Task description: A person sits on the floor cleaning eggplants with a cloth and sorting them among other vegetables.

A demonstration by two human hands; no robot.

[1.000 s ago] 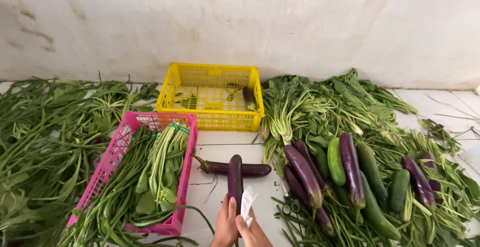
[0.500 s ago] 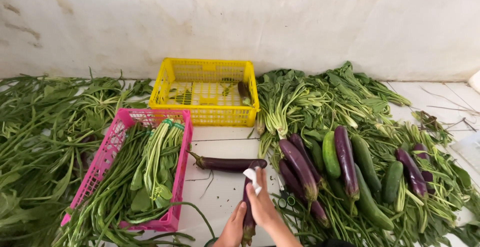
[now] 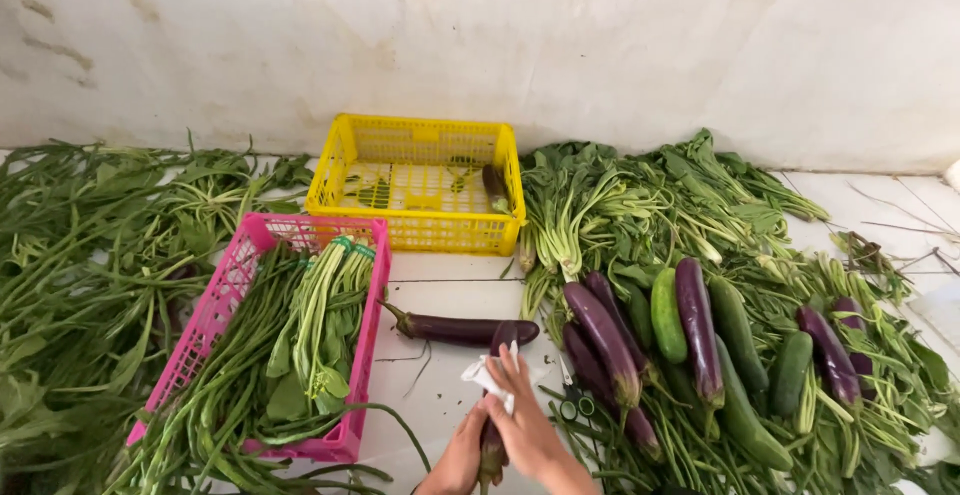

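A: Head view, status. Right hand (image 3: 525,425) is wrapped around a dark purple eggplant (image 3: 493,410) with a white cloth (image 3: 487,375) pressed against it, fingers closed over both. Left hand (image 3: 458,463) grips the lower end of the same eggplant, fingers curled shut. The eggplant stands roughly on end, at the bottom centre of the view, over the white floor (image 3: 440,295).

B: How much looks done?

A: Hard to call. One second eggplant (image 3: 462,330) lies alone on the floor just above the hands, apart from the pile. The eggplant pile (image 3: 640,340) on the right sits on leafy greens (image 3: 640,205), mixed with cucumbers (image 3: 735,330); several pieces there.

B: Baskets?

A: The yellow basket (image 3: 420,127) at the back is almost bare: a few leaf scraps and what looks like one dark piece at its right wall (too small to be sure). The pink basket (image 3: 225,290) is packed with long beans and a tied bundle of greens (image 3: 325,310).

B: So early?

A: My read: one piece in hand, one set aside, most of the pile untouched. More loose greens (image 3: 90,255) lie left of the pink basket, unsorted.
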